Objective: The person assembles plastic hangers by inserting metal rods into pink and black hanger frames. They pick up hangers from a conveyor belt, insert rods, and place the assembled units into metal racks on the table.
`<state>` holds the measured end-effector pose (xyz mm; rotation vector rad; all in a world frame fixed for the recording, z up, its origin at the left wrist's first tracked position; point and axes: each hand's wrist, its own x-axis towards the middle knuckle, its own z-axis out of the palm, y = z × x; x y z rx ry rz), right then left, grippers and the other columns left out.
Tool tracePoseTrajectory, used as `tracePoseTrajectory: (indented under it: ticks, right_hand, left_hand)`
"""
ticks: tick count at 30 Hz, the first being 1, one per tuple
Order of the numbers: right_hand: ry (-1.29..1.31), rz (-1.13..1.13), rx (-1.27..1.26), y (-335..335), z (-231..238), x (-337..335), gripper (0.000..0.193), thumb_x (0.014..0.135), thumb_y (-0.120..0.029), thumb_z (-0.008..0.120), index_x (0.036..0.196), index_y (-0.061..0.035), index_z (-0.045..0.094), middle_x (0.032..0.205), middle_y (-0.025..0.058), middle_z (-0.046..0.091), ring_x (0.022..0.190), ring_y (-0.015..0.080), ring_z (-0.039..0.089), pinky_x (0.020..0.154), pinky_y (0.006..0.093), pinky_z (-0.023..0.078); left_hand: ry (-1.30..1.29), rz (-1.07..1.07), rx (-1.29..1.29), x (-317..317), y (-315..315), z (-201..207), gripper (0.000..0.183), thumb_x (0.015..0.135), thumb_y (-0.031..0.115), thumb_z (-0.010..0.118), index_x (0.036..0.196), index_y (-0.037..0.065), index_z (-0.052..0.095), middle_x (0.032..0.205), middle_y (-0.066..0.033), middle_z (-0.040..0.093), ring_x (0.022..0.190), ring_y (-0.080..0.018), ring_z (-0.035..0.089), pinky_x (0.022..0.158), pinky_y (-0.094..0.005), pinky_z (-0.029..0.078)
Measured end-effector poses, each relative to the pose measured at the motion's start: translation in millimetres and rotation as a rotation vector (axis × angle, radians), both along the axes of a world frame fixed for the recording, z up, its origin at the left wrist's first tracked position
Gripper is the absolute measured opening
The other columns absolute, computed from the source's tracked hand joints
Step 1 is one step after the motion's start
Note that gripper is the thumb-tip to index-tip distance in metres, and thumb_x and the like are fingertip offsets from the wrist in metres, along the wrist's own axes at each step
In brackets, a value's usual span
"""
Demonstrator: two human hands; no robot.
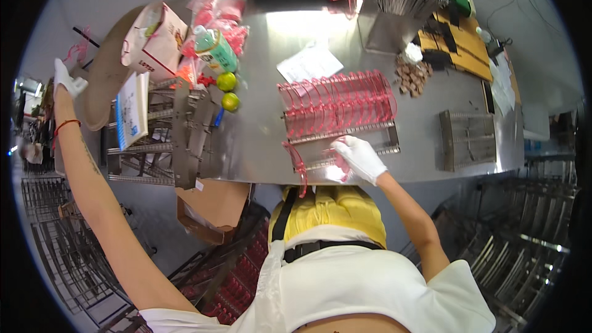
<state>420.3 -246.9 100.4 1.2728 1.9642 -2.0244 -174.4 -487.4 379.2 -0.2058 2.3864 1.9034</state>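
Note:
My right hand (pixel 359 157), in a white glove, pinches a pink see-through plastic piece (pixel 339 171) that looks like an eyeglass frame. It is over the near side of a metal rack (pixel 370 153). A row of similar pink pieces (pixel 336 105) stands upright across the rack's far part. Another pink piece (pixel 298 166) hangs at the rack's near left corner. My left hand (pixel 69 81), also gloved, reaches far left past the table, thumb apart from the fingers and nothing visible in it. Beyond its fingertips is a pink frame-like piece (pixel 79 50) by a dark bar.
Stacked metal racks (pixel 185 129) with a notebook (pixel 132 111) on top, a paper bag (pixel 155 40), a bottle (pixel 216 51) and green fruit (pixel 229 101) crowd the left. To the right are small brown blocks (pixel 413 78) and a rack (pixel 468 140). A paper sheet (pixel 310 61) lies behind the pink row.

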Motion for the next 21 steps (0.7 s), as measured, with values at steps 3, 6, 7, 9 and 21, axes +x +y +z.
tracePoseTrajectory:
  ticks: [3,6,7,9,21]
  right_hand:
    - [-0.134,0.070,-0.039,-16,-18,-8,0.033,0.096,-0.031,0.056,0.105,-0.0004,0.066,0.078,0.0105,0.070,0.061,0.0157,0.065,0.065,0.0322,0.052]
    - [-0.180,0.088,-0.004,-27,-20,-13,0.034,0.096,-0.033,0.054,0.101,-0.0018,0.066,0.075,0.0119,0.070,0.063,0.0199,0.067,0.067,0.0351,0.053]
    - [-0.187,0.120,0.022,-31,-17,-18,0.033,0.096,-0.033,0.053,0.100,-0.0024,0.066,0.074,0.0130,0.070,0.064,0.0229,0.068,0.068,0.0371,0.053]
    - [-0.206,0.175,0.174,-42,-19,-25,0.033,0.096,-0.032,0.050,0.099,-0.0033,0.065,0.073,0.0157,0.069,0.068,0.0292,0.069,0.069,0.0414,0.053]
    - [-0.265,0.246,0.478,-62,-38,-30,0.035,0.096,-0.032,0.049,0.107,-0.0037,0.065,0.075,0.0214,0.069,0.072,0.0382,0.068,0.072,0.0474,0.054]
  left_hand:
    - [0.420,-0.296,0.085,78,59,-36,0.069,0.102,0.044,0.043,0.152,0.000,0.024,0.152,-0.0198,0.034,0.133,-0.0293,0.047,0.105,-0.0356,0.045]
    - [0.574,-0.617,0.055,211,119,-74,0.052,0.105,0.030,0.037,0.145,-0.004,0.036,0.146,-0.0179,0.043,0.130,-0.0285,0.050,0.108,-0.0368,0.043]
    - [0.562,-0.644,0.060,254,119,-78,0.049,0.106,0.029,0.035,0.142,-0.003,0.040,0.141,-0.0168,0.048,0.128,-0.0268,0.053,0.106,-0.0370,0.043]
    - [0.611,-0.797,0.142,296,114,-89,0.049,0.104,0.031,0.039,0.140,-0.002,0.042,0.139,-0.0152,0.050,0.125,-0.0267,0.055,0.106,-0.0386,0.044]
    - [-0.046,-0.524,0.148,365,51,-188,0.046,0.105,0.030,0.045,0.141,0.003,0.044,0.132,-0.0157,0.057,0.107,-0.0219,0.063,0.097,-0.0351,0.048]
